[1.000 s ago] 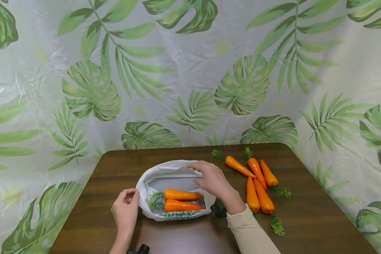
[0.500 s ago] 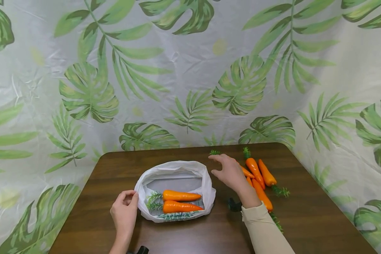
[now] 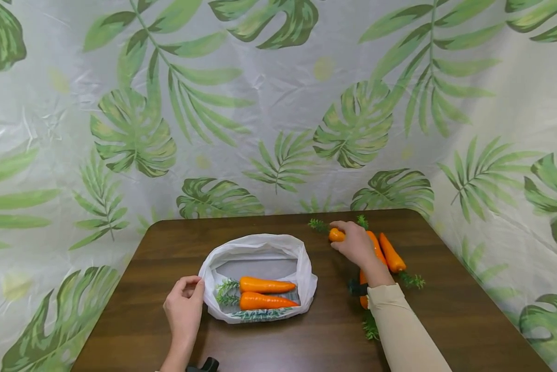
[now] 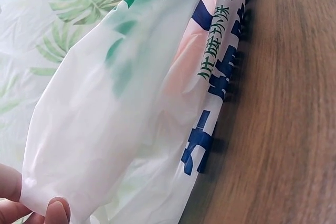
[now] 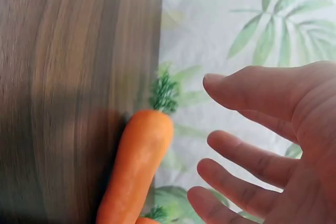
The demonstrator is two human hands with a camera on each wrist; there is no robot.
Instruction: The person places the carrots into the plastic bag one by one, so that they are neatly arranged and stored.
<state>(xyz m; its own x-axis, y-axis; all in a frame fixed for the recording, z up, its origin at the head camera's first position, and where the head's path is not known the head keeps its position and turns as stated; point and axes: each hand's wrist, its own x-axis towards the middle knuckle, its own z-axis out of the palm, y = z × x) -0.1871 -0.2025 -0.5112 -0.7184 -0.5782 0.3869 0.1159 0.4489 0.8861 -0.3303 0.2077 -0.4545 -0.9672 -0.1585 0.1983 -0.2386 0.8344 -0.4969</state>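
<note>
A white plastic bag (image 3: 308, 281) lies with its mouth open, and two orange carrots with green tops, an upper carrot (image 3: 266, 285) and a lower carrot (image 3: 266, 300), rest inside it. My left hand (image 3: 184, 305) pinches the bag's left rim between thumb and fingers; the left wrist view shows the bag's film (image 4: 94, 145) stretched from these fingertips. Over the loose carrots on the right, my right hand (image 3: 356, 245) reaches above one carrot (image 5: 137, 166), covering most of it in the head view. In the right wrist view its fingers are spread, apart from that carrot.
Several more carrots lie around the right hand, among them a carrot (image 3: 392, 253) to its right; the forearm and hand partly cover others. The brown wooden table (image 3: 278, 346) ends at a leaf-printed sheet (image 3: 278, 103) behind it. Black straps with cameras sit at both wrists.
My right hand has left the bag's right rim and moved right to the loose carrots. The left hand keeps its hold on the bag's left rim, and the two carrots inside stay put.
</note>
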